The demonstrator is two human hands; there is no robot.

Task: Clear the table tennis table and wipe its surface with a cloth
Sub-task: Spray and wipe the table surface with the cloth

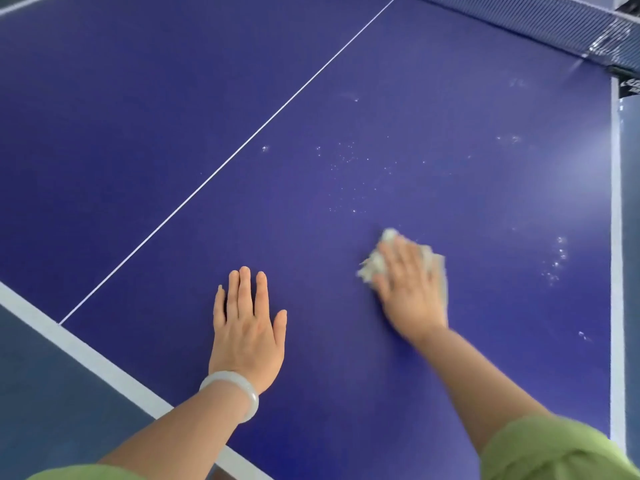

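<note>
The blue table tennis table [346,98] fills the view, with a thin white centre line running from lower left to upper right. My right hand [408,289] presses a crumpled pale cloth [375,261] flat on the surface, its fingers stretched over it; the hand is blurred. My left hand [247,327] lies flat on the table with straight fingers, a pale bangle on its wrist. White specks and droplets [346,157] are scattered on the surface beyond the cloth and to its right [556,261].
The net [554,26] runs across the top right corner, with its post clamp [628,81] at the table's right edge. The white near edge [86,355] runs diagonally at lower left, with dark floor beyond it. The white right edge line [615,237] is close to my right hand.
</note>
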